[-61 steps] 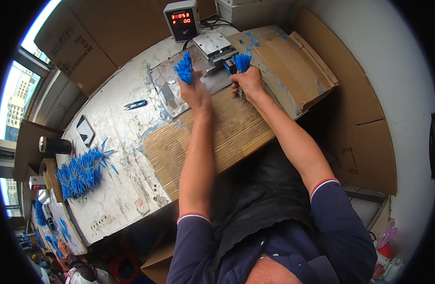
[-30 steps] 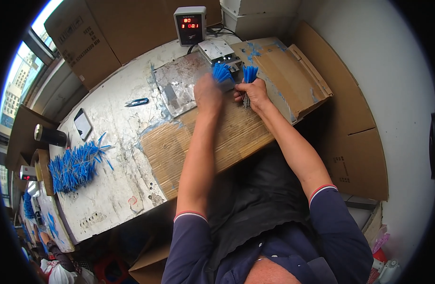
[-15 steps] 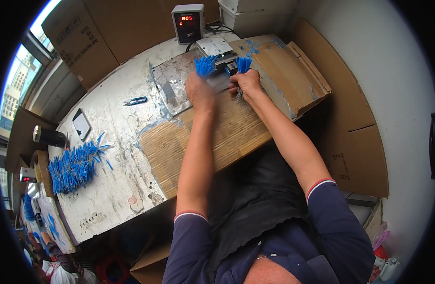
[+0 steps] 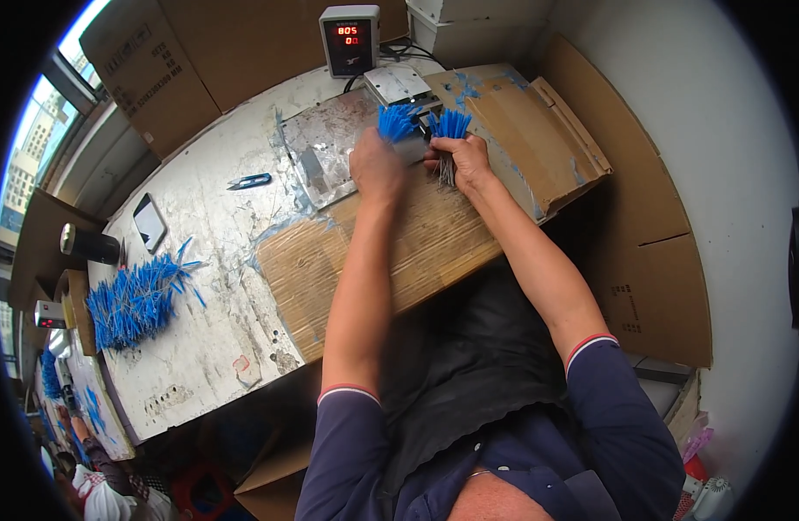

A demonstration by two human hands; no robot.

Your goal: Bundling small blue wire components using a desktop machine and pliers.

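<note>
My left hand (image 4: pixel 379 167), smeared by motion, is closed round a bundle of thin blue-ended wires (image 4: pixel 398 122). Their blue ends fan out above the fingers. A second bundle of blue-ended wires (image 4: pixel 452 124) is gripped in my right hand (image 4: pixel 467 161), with bare silvery tails hanging below the fist. Both bundles are held nearly side by side in front of a small metal bench machine (image 4: pixel 398 86), and they hide part of its front. Beneath my left hand is a scuffed metal plate (image 4: pixel 317 161).
A display box (image 4: pixel 351 42) with red digits stands behind the machine. Leftward on the worn white table (image 4: pixel 217 321) lie snips (image 4: pixel 249 181), a phone (image 4: pixel 149 224), a black cylinder (image 4: pixel 89 247) and a heap of blue-ended wires (image 4: pixel 135 304). A taped cardboard box (image 4: pixel 530 130) sits at right.
My left hand has moved right, bringing its bundle closer to the other one. My right hand has shifted slightly right and down, away from the machine. The display's lower line has changed.
</note>
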